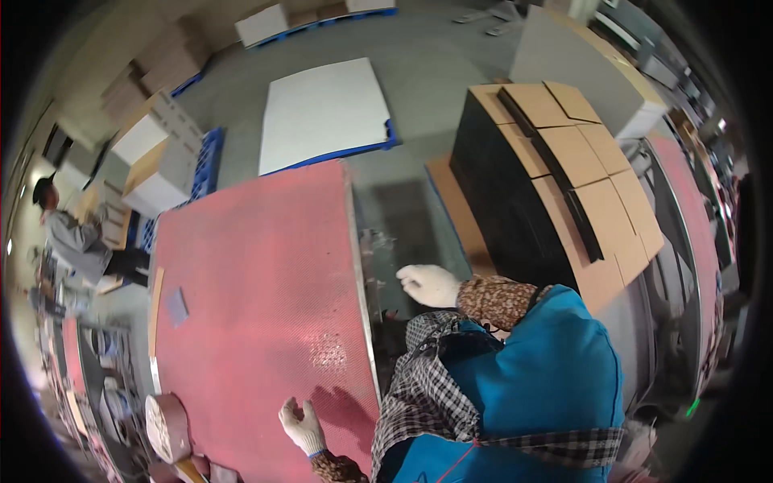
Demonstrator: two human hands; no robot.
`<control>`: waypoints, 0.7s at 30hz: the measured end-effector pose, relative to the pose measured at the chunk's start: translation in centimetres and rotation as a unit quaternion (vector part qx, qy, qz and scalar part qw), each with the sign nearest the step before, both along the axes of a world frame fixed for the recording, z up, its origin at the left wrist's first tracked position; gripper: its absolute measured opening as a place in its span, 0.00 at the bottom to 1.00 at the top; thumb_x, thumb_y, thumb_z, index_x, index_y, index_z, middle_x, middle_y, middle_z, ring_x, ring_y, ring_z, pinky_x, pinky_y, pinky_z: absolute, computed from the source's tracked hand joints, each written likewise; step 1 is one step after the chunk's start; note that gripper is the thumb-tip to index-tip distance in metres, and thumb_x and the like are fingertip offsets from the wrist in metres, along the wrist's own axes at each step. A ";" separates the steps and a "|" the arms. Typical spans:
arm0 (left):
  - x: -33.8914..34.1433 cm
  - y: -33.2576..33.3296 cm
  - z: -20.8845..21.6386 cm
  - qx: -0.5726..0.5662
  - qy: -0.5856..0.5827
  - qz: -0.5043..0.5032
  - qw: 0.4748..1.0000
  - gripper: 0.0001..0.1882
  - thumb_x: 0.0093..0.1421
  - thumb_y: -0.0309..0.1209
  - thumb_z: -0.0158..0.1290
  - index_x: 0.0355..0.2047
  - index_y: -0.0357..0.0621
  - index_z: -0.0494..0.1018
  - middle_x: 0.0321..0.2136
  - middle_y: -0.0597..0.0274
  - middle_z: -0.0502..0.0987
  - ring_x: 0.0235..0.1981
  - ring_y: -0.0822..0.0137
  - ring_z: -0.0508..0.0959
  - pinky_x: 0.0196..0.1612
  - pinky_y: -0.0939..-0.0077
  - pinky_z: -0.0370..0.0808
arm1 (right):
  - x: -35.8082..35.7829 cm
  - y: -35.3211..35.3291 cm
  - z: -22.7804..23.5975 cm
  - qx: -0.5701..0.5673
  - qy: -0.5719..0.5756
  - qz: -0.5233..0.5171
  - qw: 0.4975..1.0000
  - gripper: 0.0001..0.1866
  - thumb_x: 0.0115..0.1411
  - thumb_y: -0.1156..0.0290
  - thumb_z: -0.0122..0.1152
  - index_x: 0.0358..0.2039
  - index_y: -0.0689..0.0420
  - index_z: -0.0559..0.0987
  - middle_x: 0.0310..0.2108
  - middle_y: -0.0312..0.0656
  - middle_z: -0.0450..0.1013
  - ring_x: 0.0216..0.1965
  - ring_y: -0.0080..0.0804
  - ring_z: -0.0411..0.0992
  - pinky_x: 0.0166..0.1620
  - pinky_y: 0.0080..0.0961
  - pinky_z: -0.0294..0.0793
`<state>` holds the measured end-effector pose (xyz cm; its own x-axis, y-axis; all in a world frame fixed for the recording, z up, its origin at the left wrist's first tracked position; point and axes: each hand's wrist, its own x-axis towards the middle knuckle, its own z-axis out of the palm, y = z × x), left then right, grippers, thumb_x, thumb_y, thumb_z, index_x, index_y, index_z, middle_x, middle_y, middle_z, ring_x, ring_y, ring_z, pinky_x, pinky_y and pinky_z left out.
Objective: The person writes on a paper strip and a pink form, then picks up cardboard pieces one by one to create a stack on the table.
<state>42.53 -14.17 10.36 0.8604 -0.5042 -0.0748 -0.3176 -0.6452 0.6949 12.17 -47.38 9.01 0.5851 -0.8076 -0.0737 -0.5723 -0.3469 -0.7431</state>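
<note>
My left hand (302,427), in a white knit glove, hovers over the near right part of a red-topped table (250,282), casting a shadow on it. Its thumb and fingers are apart with nothing between them. My right hand (429,286), gloved the same way, hangs beyond the table's right edge, between the table and a tall stack of cartons (555,177). Its fingers are curled in, and nothing shows in them. A small grey flat piece (177,307) lies at the table's left side, next to a narrow tan strip (157,310) along the edge.
A thick tape roll (167,427) sits at the table's near left corner. A white sheet-topped blue pallet (326,113) stands beyond the table. White boxes (165,173) rest on pallets at the left, near another person (76,237). Another red surface (684,201) lies far right.
</note>
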 end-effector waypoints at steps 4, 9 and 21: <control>0.5 -10.1 0.6 -0.031 0.028 -0.135 0.990 0.21 0.60 0.29 0.65 0.51 0.32 0.77 0.40 0.58 0.77 0.37 0.67 0.76 0.45 0.70 0.77 | -12.3 -0.1 -4.1 -0.009 0.067 -0.229 0.971 0.17 0.64 0.63 0.58 0.50 0.55 0.81 0.44 0.57 0.81 0.49 0.58 0.79 0.52 0.47 0.79; -2.2 -23.5 2.6 -0.098 0.189 -0.254 0.943 0.17 0.62 0.26 0.64 0.50 0.33 0.77 0.41 0.63 0.79 0.39 0.72 0.77 0.48 0.73 0.77 | -21.2 -0.5 -7.1 0.106 0.054 -0.491 0.863 0.21 0.64 0.59 0.64 0.51 0.59 0.82 0.48 0.59 0.81 0.53 0.58 0.78 0.57 0.44 0.78; -18.1 -54.6 2.8 -0.007 0.310 -0.549 0.776 0.16 0.66 0.25 0.60 0.53 0.33 0.76 0.46 0.59 0.80 0.49 0.70 0.79 0.57 0.73 0.75 | -29.8 -0.1 -3.6 -0.089 -0.009 -0.809 0.580 0.23 0.65 0.58 0.68 0.54 0.60 0.79 0.45 0.53 0.81 0.46 0.49 0.81 0.52 0.39 0.79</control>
<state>24.45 -68.81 13.11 -0.2873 -0.9124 -0.2917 -0.2724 -0.2142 0.9381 -17.66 -47.50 5.41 -0.9516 -0.2943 0.0887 -0.2476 0.5629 -0.7885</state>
